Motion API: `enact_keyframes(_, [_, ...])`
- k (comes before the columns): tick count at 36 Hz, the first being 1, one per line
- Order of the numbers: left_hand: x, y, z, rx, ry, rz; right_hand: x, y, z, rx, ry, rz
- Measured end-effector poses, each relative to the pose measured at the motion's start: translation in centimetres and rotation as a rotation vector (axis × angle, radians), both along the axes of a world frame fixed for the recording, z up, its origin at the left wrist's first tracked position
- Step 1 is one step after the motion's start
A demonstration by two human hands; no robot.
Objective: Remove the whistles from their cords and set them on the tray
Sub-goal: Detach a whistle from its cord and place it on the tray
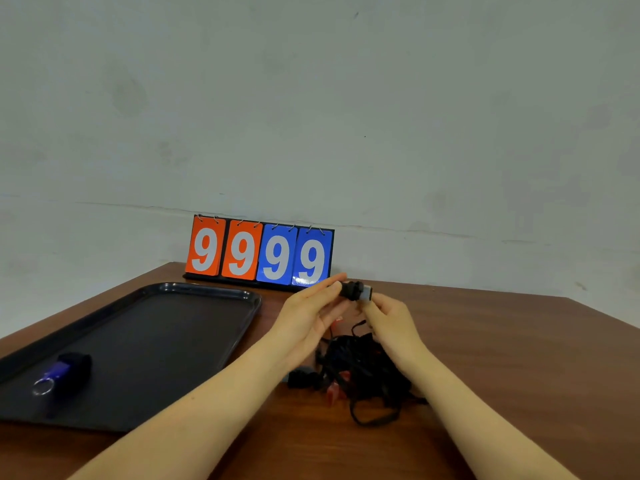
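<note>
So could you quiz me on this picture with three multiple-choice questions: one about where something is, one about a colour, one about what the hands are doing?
1. Where does the blue whistle lie?
A. on the black tray
B. on the scoreboard
C. in the cord pile

2. What colours are the scoreboard's cards, left to right?
A. four orange
B. two orange, two blue
C. two blue, two green

3. What are the hands doing?
A. lying flat on the table
B. both holding one small black whistle
C. lifting the tray

Answers:
1 A: the blue whistle rests at the near left end of the tray.
2 B: the scoreboard shows two orange nines, then two blue nines.
3 B: the left hand and right hand pinch the black whistle above the cord pile.
</note>
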State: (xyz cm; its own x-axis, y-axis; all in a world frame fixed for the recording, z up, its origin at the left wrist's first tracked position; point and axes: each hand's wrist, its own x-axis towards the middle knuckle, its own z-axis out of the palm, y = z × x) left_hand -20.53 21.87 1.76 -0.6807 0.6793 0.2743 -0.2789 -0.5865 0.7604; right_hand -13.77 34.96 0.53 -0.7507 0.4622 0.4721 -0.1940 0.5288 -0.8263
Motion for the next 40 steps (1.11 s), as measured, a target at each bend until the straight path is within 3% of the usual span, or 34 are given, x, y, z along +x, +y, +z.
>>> enact_keyframes(4, [-0.6, 0.3, -0.6, 0.007, -0.061, 0.147, -0.7, -0.6, -0.9, 0.355, -0.112, -0.002])
enact_keyframes(8, [-1.2, 0.6, -1.2, -0.152, 0.085, 0.312, -1.1, -1.0, -1.3, 0.578, -0.174, 0.002])
enact_keyframes(13, [-2.3, 0.6, -1.3, -0.408, 0.511, 0.550, -0.4, -0.9, -0.7, 0.608, -0.137, 0.051])
enact_keyframes(18, [-2.6, 0.3, -1.2, -0.548, 0.697, 0.591, -0.1, -0.9, -0.1, 0.294, 0.036, 0.097])
enact_keyframes(23, [-1.6, -0.2, -0.5, -0.499, 0.685, 0.422, 0.0, 0.4, 0.8, -0.134, 0.157, 0.022])
enact_keyframes(26, [-0.7, -0.2, 0.0, -0.448, 0.654, 0.213, 0.4, 1.1, 1.2, -0.241, 0.176, -0.043])
enact_keyframes(30, [0.3, 0.0, 0.3, -0.268, 0.401, -0.022, 0.5, 1.3, 1.1, -0.222, 0.129, -0.029])
enact_keyframes(34, [-0.1, -0.1, 0.5, -0.085, 0.133, -0.068, -0.2, 1.5, 0.7, -0.196, 0.057, 0.011])
enact_keyframes(40, [-1.5, 0.2, -0.2, -0.003, -0.001, 0.064, -0.7, 0.6, -0.5, 0.245, -0.040, -0.004])
